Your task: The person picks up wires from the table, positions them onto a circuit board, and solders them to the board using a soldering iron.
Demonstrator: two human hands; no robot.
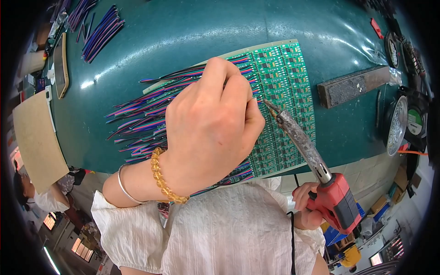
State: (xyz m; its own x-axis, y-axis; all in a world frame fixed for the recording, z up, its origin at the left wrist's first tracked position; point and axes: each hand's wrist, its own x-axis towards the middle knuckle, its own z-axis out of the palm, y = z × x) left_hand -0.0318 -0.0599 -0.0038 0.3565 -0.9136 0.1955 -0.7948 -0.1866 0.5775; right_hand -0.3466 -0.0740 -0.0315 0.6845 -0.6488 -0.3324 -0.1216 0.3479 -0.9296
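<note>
Okay, round metal dish, contents unclear, green board, skinny wires, left hand curled over them, can't tell if pinching, right hand gripping red-handled iron

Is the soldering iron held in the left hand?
No, the right hand grips the soldering iron by its red-and-black handle.

Looks smooth and glossy on the table, rough metal on the barrel of the soldering iron, plastic on its handle, plastic-coated on the wires, coarse and matt on the block, crinkled cloth on the shirt, glassy on the beads.
</note>
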